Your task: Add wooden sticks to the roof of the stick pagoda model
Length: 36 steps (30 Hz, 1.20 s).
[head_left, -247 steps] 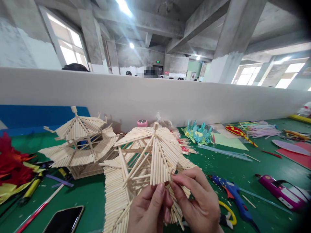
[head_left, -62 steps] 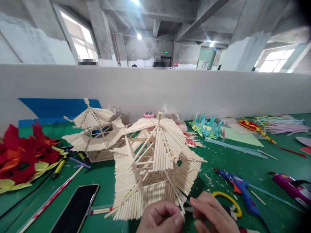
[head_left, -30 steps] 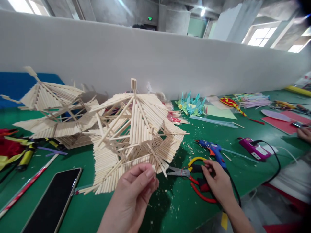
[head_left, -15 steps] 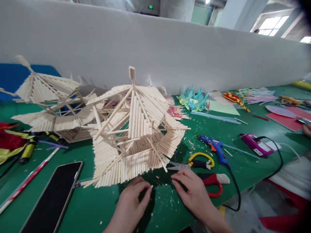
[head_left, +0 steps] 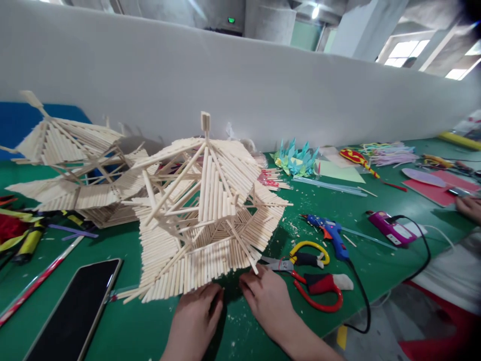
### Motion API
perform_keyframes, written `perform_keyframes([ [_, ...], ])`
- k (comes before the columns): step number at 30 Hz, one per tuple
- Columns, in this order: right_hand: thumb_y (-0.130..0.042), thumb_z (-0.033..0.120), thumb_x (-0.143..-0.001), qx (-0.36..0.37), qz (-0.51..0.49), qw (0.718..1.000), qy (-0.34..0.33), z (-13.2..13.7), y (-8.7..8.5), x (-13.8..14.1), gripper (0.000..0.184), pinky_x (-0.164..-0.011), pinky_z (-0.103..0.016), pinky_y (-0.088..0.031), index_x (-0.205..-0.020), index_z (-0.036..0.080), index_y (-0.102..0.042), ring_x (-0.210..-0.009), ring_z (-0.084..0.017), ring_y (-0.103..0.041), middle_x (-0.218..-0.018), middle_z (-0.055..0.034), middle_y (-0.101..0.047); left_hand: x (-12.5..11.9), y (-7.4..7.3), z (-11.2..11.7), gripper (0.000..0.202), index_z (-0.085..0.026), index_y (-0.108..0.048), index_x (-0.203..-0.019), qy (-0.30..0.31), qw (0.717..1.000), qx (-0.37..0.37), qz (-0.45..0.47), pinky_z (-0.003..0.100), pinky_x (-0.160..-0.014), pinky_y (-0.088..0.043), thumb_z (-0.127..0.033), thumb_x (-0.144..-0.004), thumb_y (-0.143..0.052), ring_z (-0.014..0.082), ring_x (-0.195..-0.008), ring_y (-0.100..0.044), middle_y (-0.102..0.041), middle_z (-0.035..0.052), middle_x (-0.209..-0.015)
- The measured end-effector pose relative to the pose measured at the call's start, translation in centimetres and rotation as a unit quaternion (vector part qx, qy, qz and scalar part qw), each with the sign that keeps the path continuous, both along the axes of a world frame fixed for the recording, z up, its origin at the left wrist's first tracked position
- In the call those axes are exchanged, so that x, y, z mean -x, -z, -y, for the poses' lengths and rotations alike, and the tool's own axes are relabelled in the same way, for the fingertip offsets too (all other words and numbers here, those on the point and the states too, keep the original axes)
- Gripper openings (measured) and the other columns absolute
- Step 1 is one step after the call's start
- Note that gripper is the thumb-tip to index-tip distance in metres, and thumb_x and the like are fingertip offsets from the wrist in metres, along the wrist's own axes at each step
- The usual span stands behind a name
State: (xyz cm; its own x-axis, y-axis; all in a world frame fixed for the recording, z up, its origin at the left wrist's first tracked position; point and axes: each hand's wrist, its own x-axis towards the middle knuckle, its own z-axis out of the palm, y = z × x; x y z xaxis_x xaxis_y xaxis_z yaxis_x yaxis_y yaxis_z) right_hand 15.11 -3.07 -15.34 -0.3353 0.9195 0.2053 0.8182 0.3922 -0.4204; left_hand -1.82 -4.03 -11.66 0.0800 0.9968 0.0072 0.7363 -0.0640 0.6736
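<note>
A pavilion model (head_left: 221, 180) made of pale round wooden sticks stands in front of me, with a sloping roof and a wide, flared lower skirt. My left hand (head_left: 197, 316) is at the front edge of that skirt, its fingers curled and the tips hidden. My right hand (head_left: 266, 303) lies a little to the right, fingers bent together near a stick that juts from the model. Whatever either hand holds is out of sight. Right behind my right hand are scissors with red handles (head_left: 319, 293) and pliers with yellow-and-black handles (head_left: 310, 253).
A second stick pavilion (head_left: 75, 165) stands at left, behind a phone (head_left: 75, 311). On the right lie a blue glue gun (head_left: 332, 235) with its cable and a purple device (head_left: 394, 228). A blue-green paper flower (head_left: 296, 158) sits behind. Another person's hand (head_left: 468, 206) shows at far right.
Both hands have moved in toward the model's front edge, the right one leftward off the scissors. The tiny pale bit at my left fingertips no longer shows. The view shifted slightly.
</note>
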Motion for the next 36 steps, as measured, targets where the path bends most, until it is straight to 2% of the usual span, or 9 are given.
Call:
perform_keyframes([
  [4,-0.053,0.022,-0.083,-0.014,0.004,1.0,0.0,-0.1,-0.7,0.4,0.011,-0.066,-0.031,-0.049,-0.089,0.018,-0.061,-0.077,-0.015,-0.059,-0.09,-0.0031,-0.062,-0.2,-0.3,-0.2,0.012,-0.023,-0.066,-0.065,-0.015,0.998,0.015,0.053,0.03,-0.065,-0.044,-0.022,-0.07,-0.056,0.0231,-0.064,-0.063,-0.07,0.0047,-0.067],
  [7,-0.056,0.02,-0.077,-0.022,-0.005,1.0,0.019,-0.4,-2.0,-0.5,0.008,-0.064,-0.027,-0.048,-0.078,0.021,-0.064,-0.072,-0.016,-0.059,-0.077,-0.0025,-0.063,-0.9,-0.7,0.0,0.012,-0.021,-0.062,-0.059,-0.029,0.993,0.029,0.107,0.025,-0.058,-0.042,-0.022,-0.07,-0.056,0.0191,-0.057,-0.059,-0.066,0.0021,-0.058],
  [10,-0.052,0.02,-0.079,-0.026,-0.01,0.996,0.08,-1.7,-3.1,-3.8,0.012,-0.067,-0.024,-0.047,-0.086,0.02,-0.062,-0.076,-0.015,-0.06,-0.079,-0.003,-0.064,-1.6,-0.8,0.3,0.015,-0.02,-0.058,-0.055,-0.056,0.984,0.044,0.161,0.023,-0.048,-0.037,-0.026,-0.069,-0.057,0.0152,-0.048,-0.05,-0.056,-0.0016,-0.049],
  [14,-0.044,0.023,-0.085,-0.025,0.029,0.976,0.213,-4.3,-3.4,-10.2,0.018,-0.07,-0.032,-0.048,-0.096,0.016,-0.057,-0.079,-0.018,-0.059,-0.09,-0.0072,-0.063,-2.1,-0.4,0.4,0.017,-0.019,-0.058,-0.054,-0.095,0.963,0.086,0.236,0.022,-0.046,-0.033,-0.031,-0.066,-0.059,0.0122,-0.046,-0.043,-0.049,-0.0039,-0.046],
  [17,-0.049,0.025,-0.086,0.018,0.084,0.969,0.23,-5.8,-3.1,-13.2,0.015,-0.07,-0.034,-0.048,-0.093,0.015,-0.058,-0.08,-0.016,-0.059,-0.09,-0.0039,-0.062,-2.3,0.0,0.2,0.017,-0.018,-0.059,-0.056,-0.113,0.951,0.108,0.265,0.022,-0.048,-0.034,-0.032,-0.065,-0.061,0.0122,-0.048,-0.044,-0.051,-0.003,-0.049],
  [22,-0.05,0.03,-0.086,0.106,0.164,0.963,0.186,-7.1,-3.0,-13.5,0.019,-0.07,-0.034,-0.05,-0.098,0.017,-0.057,-0.08,-0.015,-0.06,-0.098,-0.0038,-0.061,-2.3,0.5,0.0,0.017,-0.019,-0.06,-0.057,-0.117,0.958,0.099,0.243,0.023,-0.046,-0.036,-0.033,-0.067,-0.06,0.0136,-0.046,-0.048,-0.056,-0.0016,-0.047],
  [27,-0.049,0.029,-0.087,0.158,0.208,0.952,0.157,-8.1,-3.5,-13.0,0.019,-0.07,-0.034,-0.05,-0.1,0.018,-0.057,-0.08,-0.015,-0.06,-0.099,-0.004,-0.061,-1.9,0.7,-0.2,0.014,-0.021,-0.06,-0.055,-0.082,0.984,0.047,0.151,0.027,-0.056,-0.039,-0.024,-0.067,-0.054,0.0189,-0.054,-0.055,-0.062,0.0022,-0.053],
  [32,-0.049,0.029,-0.087,0.168,0.218,0.951,0.141,-8.5,-3.4,-13.2,0.02,-0.069,-0.034,-0.051,-0.101,0.017,-0.056,-0.079,-0.015,-0.06,-0.1,-0.0042,-0.061,-0.5,0.7,-0.2,0.015,-0.022,-0.062,-0.059,-0.045,0.995,0.056,0.064,0.03,-0.056,-0.035,-0.019,-0.067,-0.05,0.0218,-0.054,-0.055,-0.063,0.0041,-0.055],
  [36,-0.05,0.029,-0.087,0.147,0.195,0.96,0.138,-8.4,-3.2,-13.2,0.02,-0.069,-0.034,-0.05,-0.101,0.016,-0.057,-0.08,-0.015,-0.06,-0.099,-0.0042,-0.061,0.2,0.4,-0.4,0.016,-0.022,-0.064,-0.06,-0.031,0.995,0.071,0.055,0.031,-0.06,-0.035,-0.018,-0.067,-0.05,0.0241,-0.059,-0.057,-0.065,0.0063,-0.06],
])
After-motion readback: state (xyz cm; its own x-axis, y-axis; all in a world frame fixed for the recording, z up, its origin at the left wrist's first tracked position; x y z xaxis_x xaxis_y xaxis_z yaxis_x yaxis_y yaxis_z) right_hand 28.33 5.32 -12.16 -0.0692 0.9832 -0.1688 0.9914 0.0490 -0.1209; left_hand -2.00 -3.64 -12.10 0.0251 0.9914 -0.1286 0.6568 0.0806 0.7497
